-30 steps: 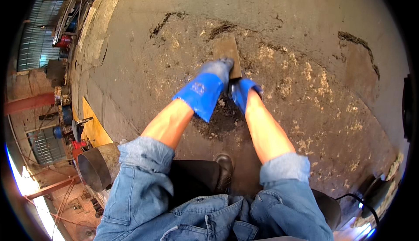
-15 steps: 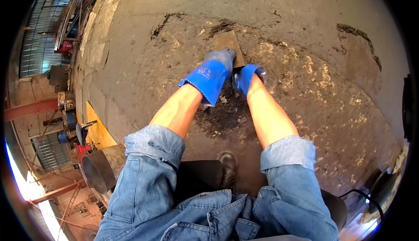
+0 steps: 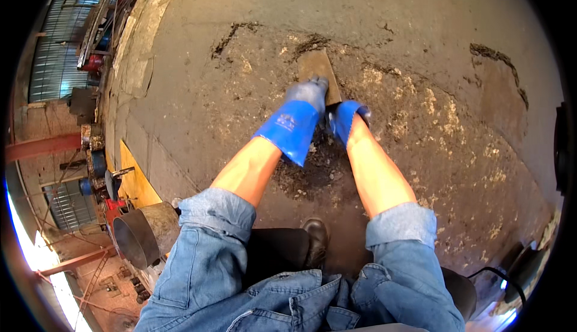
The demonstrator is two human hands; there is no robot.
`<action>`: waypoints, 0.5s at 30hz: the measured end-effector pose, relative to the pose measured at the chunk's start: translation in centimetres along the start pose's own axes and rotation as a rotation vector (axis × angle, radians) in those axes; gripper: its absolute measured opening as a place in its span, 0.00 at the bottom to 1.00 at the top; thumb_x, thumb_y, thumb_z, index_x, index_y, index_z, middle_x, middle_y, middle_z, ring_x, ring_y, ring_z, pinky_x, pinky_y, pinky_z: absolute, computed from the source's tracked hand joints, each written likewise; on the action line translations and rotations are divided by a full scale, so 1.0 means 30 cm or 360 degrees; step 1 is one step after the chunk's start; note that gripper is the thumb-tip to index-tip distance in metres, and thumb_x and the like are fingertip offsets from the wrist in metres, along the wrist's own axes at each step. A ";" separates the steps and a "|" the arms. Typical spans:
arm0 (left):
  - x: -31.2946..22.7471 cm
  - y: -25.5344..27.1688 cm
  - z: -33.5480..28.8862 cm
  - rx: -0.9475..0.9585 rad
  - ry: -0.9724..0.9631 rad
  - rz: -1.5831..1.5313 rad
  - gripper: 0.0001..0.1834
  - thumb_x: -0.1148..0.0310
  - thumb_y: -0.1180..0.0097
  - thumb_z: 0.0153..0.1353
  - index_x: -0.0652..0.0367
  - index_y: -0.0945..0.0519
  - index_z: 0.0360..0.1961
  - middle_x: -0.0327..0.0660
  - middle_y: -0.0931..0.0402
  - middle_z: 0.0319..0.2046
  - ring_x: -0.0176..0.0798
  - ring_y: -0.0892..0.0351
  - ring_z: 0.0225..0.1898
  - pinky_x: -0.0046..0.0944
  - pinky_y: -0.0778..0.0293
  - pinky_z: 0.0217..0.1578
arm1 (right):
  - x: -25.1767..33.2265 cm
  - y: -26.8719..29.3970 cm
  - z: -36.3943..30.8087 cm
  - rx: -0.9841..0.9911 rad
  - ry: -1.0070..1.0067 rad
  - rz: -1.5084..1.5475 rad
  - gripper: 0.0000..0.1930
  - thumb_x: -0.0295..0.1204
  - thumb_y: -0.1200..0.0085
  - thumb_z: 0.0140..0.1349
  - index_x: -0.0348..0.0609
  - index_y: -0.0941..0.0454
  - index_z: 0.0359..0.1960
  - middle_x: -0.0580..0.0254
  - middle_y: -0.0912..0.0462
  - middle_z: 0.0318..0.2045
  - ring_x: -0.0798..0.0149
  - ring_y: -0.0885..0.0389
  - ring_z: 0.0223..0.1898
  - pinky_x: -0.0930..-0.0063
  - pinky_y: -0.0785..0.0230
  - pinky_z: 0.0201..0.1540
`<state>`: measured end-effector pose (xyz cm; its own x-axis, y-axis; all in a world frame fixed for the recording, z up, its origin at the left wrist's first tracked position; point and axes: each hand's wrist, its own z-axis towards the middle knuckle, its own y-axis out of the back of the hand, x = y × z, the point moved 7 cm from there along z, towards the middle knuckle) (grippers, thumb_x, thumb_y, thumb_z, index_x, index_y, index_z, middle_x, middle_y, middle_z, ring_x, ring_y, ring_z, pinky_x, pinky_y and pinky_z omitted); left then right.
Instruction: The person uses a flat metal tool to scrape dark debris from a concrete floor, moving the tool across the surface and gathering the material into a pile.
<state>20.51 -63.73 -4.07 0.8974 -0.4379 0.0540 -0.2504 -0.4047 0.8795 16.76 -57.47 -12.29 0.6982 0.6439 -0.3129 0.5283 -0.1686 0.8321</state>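
A flat rectangular scraper (image 3: 318,66) with a muddy metal blade rests at a slant on the dirty ground ahead of me. My left hand (image 3: 308,93), in a blue long-cuffed glove, lies on the blade with its fingers bent and pressed against it. My right hand (image 3: 345,119), in a matching glove, is closed at the blade's near end, where a dark part like a handle shows. The cuff hides most of the right fingers. Dark crumbled dirt (image 3: 314,172) lies beneath and between my wrists. Along the blade's far edge runs a dark ridge of scraped material (image 3: 312,42).
The brown ground (image 3: 457,175) is patchy with pale flecks. A cut edge with a dark crust (image 3: 502,58) lies at the far right. Left of me stand an open metal drum (image 3: 137,239) and a yellow board (image 3: 137,175). My boot (image 3: 315,242) is close below.
The whole view has shifted slightly, so the ground sits lower in the picture. My hands and the scraper have come a little toward me; the hold looks the same.
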 end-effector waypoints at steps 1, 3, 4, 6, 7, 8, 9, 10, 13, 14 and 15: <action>0.005 0.012 0.008 0.0032 -0.0002 -0.0015 0.30 0.71 0.54 0.66 0.51 0.34 0.71 0.47 0.35 0.70 0.53 0.30 0.68 0.45 0.31 0.66 | 0.010 0.000 0.003 -0.0101 -0.0053 -0.0054 0.23 0.32 0.50 0.67 0.40 0.24 0.62 0.47 0.20 0.57 0.48 0.16 0.47 0.50 0.20 0.26; 0.001 0.045 0.055 0.0069 0.0067 -0.0063 0.29 0.71 0.52 0.67 0.50 0.32 0.70 0.46 0.33 0.70 0.53 0.29 0.66 0.45 0.31 0.66 | -0.023 -0.045 0.084 -0.0148 -0.0184 -0.0122 0.14 0.32 0.45 0.61 0.49 0.13 0.47 0.60 0.13 0.41 0.51 0.14 0.32 0.45 0.28 0.16; 0.021 0.053 0.058 0.0088 0.0118 -0.0143 0.29 0.71 0.51 0.67 0.50 0.32 0.70 0.46 0.33 0.69 0.53 0.28 0.66 0.45 0.31 0.66 | -0.031 0.008 0.052 -0.0038 -0.0065 -0.0115 0.17 0.32 0.47 0.63 0.46 0.16 0.52 0.59 0.15 0.46 0.52 0.15 0.36 0.50 0.26 0.18; 0.044 0.037 0.057 -0.0043 0.0079 -0.0092 0.29 0.71 0.49 0.67 0.50 0.31 0.69 0.46 0.30 0.67 0.53 0.27 0.65 0.44 0.29 0.65 | -0.070 0.108 -0.011 -0.0239 -0.0242 -0.0335 0.19 0.32 0.49 0.65 0.44 0.19 0.57 0.59 0.16 0.50 0.54 0.16 0.41 0.54 0.22 0.25; 0.046 0.006 0.042 -0.0093 0.0049 -0.0068 0.28 0.71 0.48 0.67 0.50 0.31 0.69 0.46 0.29 0.66 0.53 0.26 0.64 0.44 0.29 0.64 | -0.068 0.100 -0.017 -0.0249 -0.0291 -0.0375 0.19 0.33 0.50 0.66 0.44 0.20 0.57 0.58 0.17 0.52 0.53 0.17 0.44 0.55 0.22 0.31; 0.042 -0.007 0.028 -0.0155 0.0008 -0.0049 0.28 0.70 0.48 0.67 0.50 0.31 0.69 0.46 0.28 0.66 0.52 0.26 0.64 0.44 0.29 0.64 | -0.062 0.093 -0.019 -0.0102 -0.0195 -0.0328 0.19 0.33 0.51 0.67 0.44 0.21 0.58 0.57 0.18 0.54 0.53 0.18 0.47 0.56 0.22 0.36; 0.041 -0.009 0.031 -0.0217 -0.0032 -0.0029 0.28 0.70 0.48 0.68 0.50 0.31 0.69 0.46 0.27 0.65 0.52 0.26 0.64 0.44 0.28 0.64 | -0.060 0.077 -0.014 0.0130 -0.0062 -0.0182 0.19 0.33 0.52 0.68 0.43 0.21 0.59 0.57 0.19 0.55 0.52 0.19 0.50 0.57 0.22 0.41; 0.048 0.007 0.050 -0.0035 0.0107 -0.0183 0.25 0.68 0.49 0.69 0.51 0.28 0.67 0.48 0.25 0.63 0.53 0.24 0.63 0.46 0.28 0.63 | -0.070 0.056 -0.011 0.0380 0.0036 0.0008 0.20 0.33 0.53 0.69 0.43 0.22 0.59 0.56 0.20 0.57 0.52 0.20 0.53 0.57 0.22 0.47; 0.042 0.062 0.045 -0.0019 0.0114 -0.0250 0.22 0.66 0.50 0.70 0.51 0.26 0.64 0.50 0.23 0.60 0.54 0.22 0.60 0.47 0.28 0.63 | -0.053 0.084 -0.053 0.0114 0.0067 -0.0329 0.18 0.36 0.52 0.70 0.44 0.21 0.57 0.56 0.19 0.56 0.55 0.20 0.54 0.61 0.21 0.51; 0.043 0.013 0.006 -0.0057 0.0225 -0.0739 0.19 0.64 0.53 0.72 0.53 0.24 0.61 0.52 0.21 0.57 0.54 0.20 0.57 0.47 0.25 0.58 | -0.029 0.069 -0.096 0.0271 0.0108 -0.0139 0.18 0.37 0.53 0.71 0.45 0.21 0.58 0.56 0.19 0.56 0.58 0.20 0.54 0.63 0.22 0.52; 0.014 -0.028 -0.040 -0.0060 0.0055 -0.0631 0.19 0.65 0.53 0.71 0.55 0.25 0.61 0.55 0.21 0.55 0.55 0.19 0.55 0.49 0.22 0.55 | 0.007 0.039 -0.123 0.0380 0.0161 -0.0453 0.19 0.38 0.53 0.72 0.45 0.22 0.58 0.57 0.19 0.56 0.59 0.20 0.54 0.64 0.23 0.53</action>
<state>21.53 -62.60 -4.20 0.9337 -0.2258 -0.2778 0.1309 -0.5071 0.8519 15.74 -54.78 -9.70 0.4624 0.7583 -0.4594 0.8001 -0.1336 0.5848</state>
